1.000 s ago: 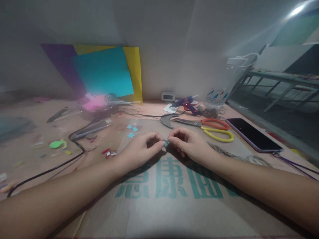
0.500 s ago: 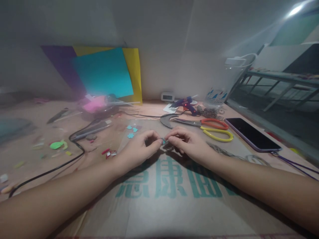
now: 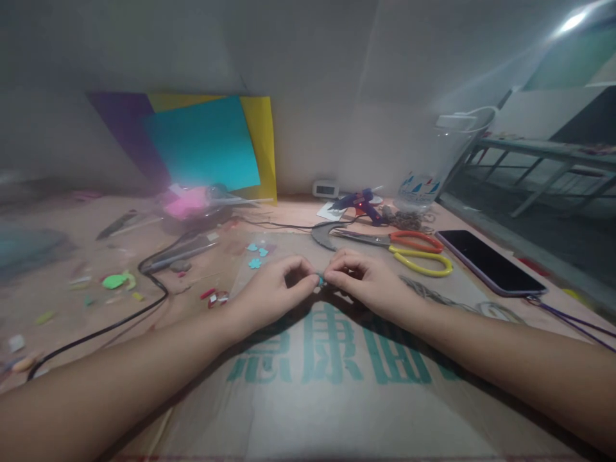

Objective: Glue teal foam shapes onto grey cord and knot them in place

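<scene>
Between the fingertips of both hands is a small teal piece (image 3: 321, 280), mostly covered, so its shape cannot be told. My left hand (image 3: 283, 281) pinches it between thumb and forefinger. From the other side, the thumb and fingers of my right hand (image 3: 359, 277) close on it too. Just beyond the left hand lie several teal cutouts, among them a flower (image 3: 255, 264) and a heart (image 3: 263, 252). Scissors (image 3: 418, 242) with one orange and one yellow handle lie beyond the right hand, beside a dark curved piece (image 3: 325, 236).
A purple glue gun (image 3: 362, 204) with a red light rests at the back near a small digital display (image 3: 326, 188). A phone (image 3: 488, 262) and grey cord (image 3: 433, 292) lie right. Black cable (image 3: 101, 330) and coloured scraps are left. Coloured sheets (image 3: 202, 141) lean on the wall.
The fingertips have drawn closer around the teal piece, and the dark strand seen below it earlier no longer shows. The whole view has shifted slightly.
</scene>
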### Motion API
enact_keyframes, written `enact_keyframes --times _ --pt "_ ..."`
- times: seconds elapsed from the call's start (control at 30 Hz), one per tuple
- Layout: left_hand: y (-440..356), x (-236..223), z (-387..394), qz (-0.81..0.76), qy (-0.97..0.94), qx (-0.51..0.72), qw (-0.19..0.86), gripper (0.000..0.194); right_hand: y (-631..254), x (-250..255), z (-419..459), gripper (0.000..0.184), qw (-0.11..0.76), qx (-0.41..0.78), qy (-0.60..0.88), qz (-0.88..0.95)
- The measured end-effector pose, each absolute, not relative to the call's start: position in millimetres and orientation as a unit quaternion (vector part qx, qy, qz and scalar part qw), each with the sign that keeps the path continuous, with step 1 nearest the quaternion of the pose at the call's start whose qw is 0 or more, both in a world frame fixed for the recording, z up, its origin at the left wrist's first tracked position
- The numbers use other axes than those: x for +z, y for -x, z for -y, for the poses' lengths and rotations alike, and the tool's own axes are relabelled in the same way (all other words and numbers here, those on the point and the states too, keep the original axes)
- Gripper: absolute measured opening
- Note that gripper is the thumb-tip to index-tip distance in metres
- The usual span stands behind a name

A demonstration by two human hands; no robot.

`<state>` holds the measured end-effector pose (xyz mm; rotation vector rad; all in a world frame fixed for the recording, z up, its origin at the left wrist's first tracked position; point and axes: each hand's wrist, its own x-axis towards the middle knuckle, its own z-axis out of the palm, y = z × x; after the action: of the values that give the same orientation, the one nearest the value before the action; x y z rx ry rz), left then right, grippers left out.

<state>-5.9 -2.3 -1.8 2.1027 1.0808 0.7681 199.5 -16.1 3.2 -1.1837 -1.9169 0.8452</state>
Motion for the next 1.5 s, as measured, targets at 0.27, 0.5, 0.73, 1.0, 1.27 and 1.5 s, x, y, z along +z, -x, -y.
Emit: enact_keyframes --times 0.27,0.5,0.73,1.0,1.27,1.5 --pt "5.6 -2.0 2.6 -0.394 -0.8 0.302 0.338 0.031 -197.8 3.6 19.2 0.025 0.356 0.375 0.469 0.716" --pt "5.8 -1.9 4.5 -0.403 -0.802 0.284 0.336 0.028 -196.9 3.8 21.4 0.028 0.365 0.431 0.484 0.668" --pt "5.4 -0.4 4.6 -0.387 -0.816 0.293 0.314 0.027 -197.8 2.7 20.3 0.035 0.364 0.412 0.482 0.682" --pt "5.3 0.0 3.6 -0.397 -0.795 0.308 0.339 0.029 -197.9 -0.1 15.6 0.045 0.395 0.456 0.486 0.632" --pt "5.4 1.6 3.1 -0.399 -0.793 0.31 0.34 0.029 -193.0 1.9 20.3 0.023 0.382 0.451 0.48 0.648" --pt "5.1 -0.1 3.1 -0.395 -0.793 0.317 0.338 0.026 -193.9 -1.3 19.0 0.022 0.382 0.429 0.467 0.672"
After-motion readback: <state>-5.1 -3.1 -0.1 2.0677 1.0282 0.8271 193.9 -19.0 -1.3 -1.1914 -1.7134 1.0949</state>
